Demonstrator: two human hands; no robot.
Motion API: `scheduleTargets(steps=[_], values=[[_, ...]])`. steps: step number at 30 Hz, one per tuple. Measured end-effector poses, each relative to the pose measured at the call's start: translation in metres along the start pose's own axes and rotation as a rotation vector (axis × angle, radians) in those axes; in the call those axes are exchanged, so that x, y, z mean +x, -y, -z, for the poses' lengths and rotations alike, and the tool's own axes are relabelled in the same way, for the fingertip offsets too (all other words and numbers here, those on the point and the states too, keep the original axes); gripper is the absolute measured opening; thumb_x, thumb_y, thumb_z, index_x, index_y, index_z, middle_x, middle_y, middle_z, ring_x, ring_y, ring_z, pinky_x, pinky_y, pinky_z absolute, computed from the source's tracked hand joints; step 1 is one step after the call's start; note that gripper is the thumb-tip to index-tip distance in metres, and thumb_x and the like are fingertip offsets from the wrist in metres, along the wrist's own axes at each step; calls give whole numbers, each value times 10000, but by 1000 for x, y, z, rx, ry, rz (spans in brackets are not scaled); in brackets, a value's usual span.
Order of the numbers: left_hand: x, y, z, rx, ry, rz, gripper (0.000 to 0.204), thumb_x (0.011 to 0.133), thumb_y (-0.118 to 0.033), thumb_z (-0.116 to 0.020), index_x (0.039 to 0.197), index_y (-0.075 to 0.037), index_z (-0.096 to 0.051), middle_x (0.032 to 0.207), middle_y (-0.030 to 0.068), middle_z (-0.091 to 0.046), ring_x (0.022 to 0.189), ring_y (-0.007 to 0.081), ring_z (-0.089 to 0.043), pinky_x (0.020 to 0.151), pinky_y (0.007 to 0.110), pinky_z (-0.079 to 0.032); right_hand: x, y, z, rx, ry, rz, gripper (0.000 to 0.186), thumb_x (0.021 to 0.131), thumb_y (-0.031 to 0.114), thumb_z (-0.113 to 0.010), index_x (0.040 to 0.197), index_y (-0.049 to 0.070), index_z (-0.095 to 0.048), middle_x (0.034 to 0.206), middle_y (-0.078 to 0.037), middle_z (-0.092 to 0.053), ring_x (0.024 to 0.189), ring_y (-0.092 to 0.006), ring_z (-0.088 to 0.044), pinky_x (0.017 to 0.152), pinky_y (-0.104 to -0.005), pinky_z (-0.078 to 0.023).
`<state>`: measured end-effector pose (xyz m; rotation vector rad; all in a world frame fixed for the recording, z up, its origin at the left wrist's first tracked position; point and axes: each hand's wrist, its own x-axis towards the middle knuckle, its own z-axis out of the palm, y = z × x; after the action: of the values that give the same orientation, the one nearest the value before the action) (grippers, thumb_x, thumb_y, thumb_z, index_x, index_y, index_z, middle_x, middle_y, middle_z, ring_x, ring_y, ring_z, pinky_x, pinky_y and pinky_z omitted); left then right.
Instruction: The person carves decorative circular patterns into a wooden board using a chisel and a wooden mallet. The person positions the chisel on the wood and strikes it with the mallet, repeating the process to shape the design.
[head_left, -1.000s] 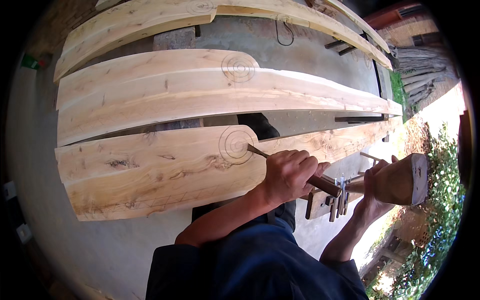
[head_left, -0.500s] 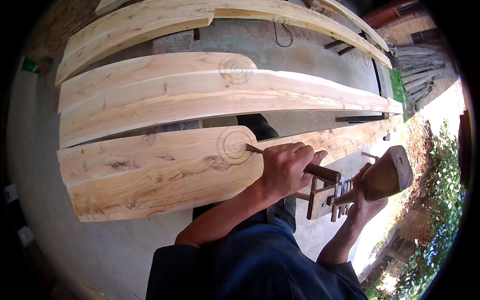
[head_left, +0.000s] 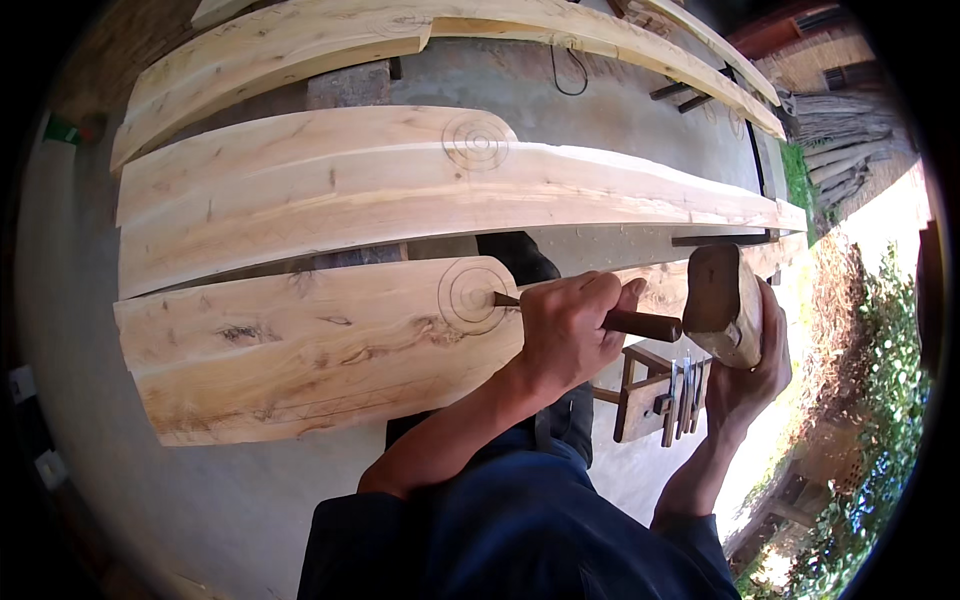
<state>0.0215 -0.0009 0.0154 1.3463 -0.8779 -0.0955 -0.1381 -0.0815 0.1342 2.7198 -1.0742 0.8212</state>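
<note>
My left hand (head_left: 568, 335) is wrapped round a chisel (head_left: 645, 325) with a brown wooden handle. The dark blade tip rests against concentric circles drawn on the rounded end of the nearest wooden beam (head_left: 290, 345). Closed on a wooden mallet (head_left: 722, 305), my right hand (head_left: 752, 385) is to the right. The mallet's blocky head stands right beside the butt of the chisel handle; whether they touch I cannot tell. My right hand and the head hide the mallet's handle.
Beyond lies a second pale beam (head_left: 330, 215) with similar circles, and a longer beam (head_left: 270, 50) at the back. Below the mallet, a small wooden stool (head_left: 640, 410) carries several chisels (head_left: 685, 395). A dark shoe (head_left: 518, 257) shows between the beams. Greenery (head_left: 885, 400) edges the right.
My right hand has brought the mallet up and left, from apart to right beside the chisel's butt. The chisel tip stays at the circles; my left hand has barely shifted.
</note>
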Motion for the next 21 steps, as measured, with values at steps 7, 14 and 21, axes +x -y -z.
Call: scheduleTargets(steps=[7,14,21], values=[[-36,3,1,-32,366,-137,379,841,-218,-861,634,-91,-570,561,89,-564,496,283,-604,486,409,-465,-50,-6,-7,468,-91,-597,364,830,17,-877,1146,-65,-715,1046,-114,-750,948,-180,-708,888,-340,-569],[-21,0,-5,4,109,-204,429,805,-118,-874,607,-89,-495,543,75,-469,459,262,-520,447,392,-402,-63,-3,-13,560,-103,-654,294,815,18,-886,1059,-53,-737,979,-97,-755,887,-170,-702,856,-325,-556],[-11,2,-4,31,55,-177,463,853,-116,-861,603,-87,-472,537,80,-444,443,254,-469,436,385,-368,-65,-7,-11,519,-42,-686,296,820,28,-887,1062,-52,-735,982,-95,-755,898,-173,-705,855,-327,-555]])
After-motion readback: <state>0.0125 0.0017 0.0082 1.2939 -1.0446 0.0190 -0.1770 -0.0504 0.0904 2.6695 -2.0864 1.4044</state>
